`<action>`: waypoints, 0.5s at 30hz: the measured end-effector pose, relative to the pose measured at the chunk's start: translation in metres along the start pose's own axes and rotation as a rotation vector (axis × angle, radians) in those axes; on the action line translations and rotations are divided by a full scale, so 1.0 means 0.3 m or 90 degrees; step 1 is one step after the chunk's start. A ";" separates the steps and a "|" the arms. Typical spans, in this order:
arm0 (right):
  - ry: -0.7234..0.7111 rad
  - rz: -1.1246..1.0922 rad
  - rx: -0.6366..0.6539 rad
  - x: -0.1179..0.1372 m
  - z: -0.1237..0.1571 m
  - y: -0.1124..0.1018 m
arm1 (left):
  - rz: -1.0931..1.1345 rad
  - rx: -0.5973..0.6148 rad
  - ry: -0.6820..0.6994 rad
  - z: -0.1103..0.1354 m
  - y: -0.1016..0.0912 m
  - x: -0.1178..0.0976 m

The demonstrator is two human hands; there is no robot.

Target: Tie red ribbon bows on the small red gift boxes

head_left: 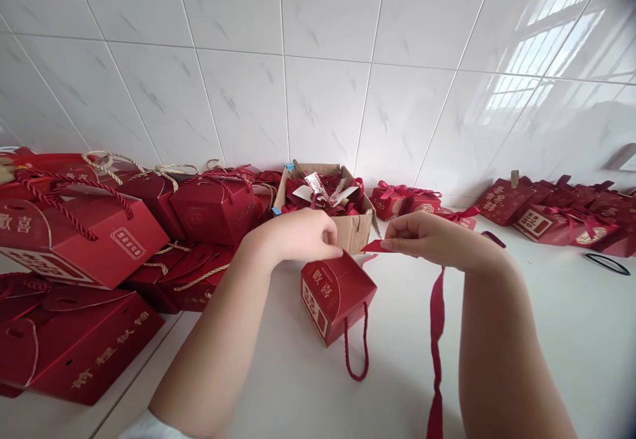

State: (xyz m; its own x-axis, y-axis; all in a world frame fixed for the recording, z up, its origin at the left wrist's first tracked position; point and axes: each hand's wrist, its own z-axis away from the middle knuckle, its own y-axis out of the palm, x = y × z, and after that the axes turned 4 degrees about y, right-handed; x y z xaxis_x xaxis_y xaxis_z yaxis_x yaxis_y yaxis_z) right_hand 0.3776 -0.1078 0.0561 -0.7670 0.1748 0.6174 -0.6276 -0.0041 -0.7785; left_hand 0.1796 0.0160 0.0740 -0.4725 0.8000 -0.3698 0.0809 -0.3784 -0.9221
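Note:
A red gift box (342, 290) with pale lettering and a dark red cord handle (366, 353) stands tilted over the white table, the handle hanging down its right side. My left hand (309, 235) is closed at the box's top edge, fingertips pressed there. To the right, my right hand (417, 232) pinches a red ribbon (436, 333) between thumb and fingers. One short end of the ribbon points left toward the box, and a long tail falls below the hand. What lies behind the box top is hidden.
Red boxes with rope handles (89, 234) are stacked at the left. An open cardboard carton (352, 232) holding ribbons and cards stands against the tiled wall. Ribboned red boxes (551, 224) line the right back, near a black loop (607, 263).

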 end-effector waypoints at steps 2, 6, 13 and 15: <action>0.014 0.013 -0.004 -0.003 -0.021 0.012 | -0.034 0.079 -0.018 -0.023 0.014 -0.006; 0.009 0.007 0.038 -0.010 -0.064 0.036 | -0.073 0.124 -0.023 -0.060 0.040 -0.023; -0.019 -0.014 0.077 -0.029 -0.079 0.035 | -0.079 0.122 0.000 -0.065 0.040 -0.020; -0.021 -0.010 0.071 -0.031 -0.072 0.029 | -0.074 0.120 0.005 -0.065 0.039 -0.018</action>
State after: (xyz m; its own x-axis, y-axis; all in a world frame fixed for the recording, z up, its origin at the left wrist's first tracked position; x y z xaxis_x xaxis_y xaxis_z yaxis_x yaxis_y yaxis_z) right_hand 0.3822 -0.0881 0.0411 -0.7597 0.1438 0.6342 -0.6492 -0.1116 -0.7524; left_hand 0.2002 0.0162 0.0628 -0.4626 0.8462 -0.2643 -0.1394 -0.3639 -0.9210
